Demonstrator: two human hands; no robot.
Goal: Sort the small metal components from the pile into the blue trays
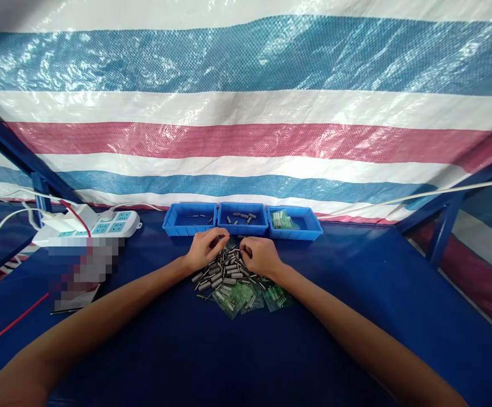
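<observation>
A heap of small metal parts [216,278], dark grey cylinders and thin shiny pins, lies on the blue table. Small clear bags with green tint [241,295] and pieces inside lie along its near side. At the heap's upper left is my left hand [206,249], thumb and fingers curled toward each other. My right hand [260,255] is closed over the heap's right side, fingers bent inward. Whatever either hand may pinch is too small or hidden to tell.
Behind the heap stand three blue bins: the left bin [190,229] with thin pins, the middle bin [242,229] with grey cylinders, the right bin [297,233] with a green-tinted bag. A white power strip [119,224] with cables and a blurred flat object [87,271] lie left. Striped sheeting [246,141] hangs behind.
</observation>
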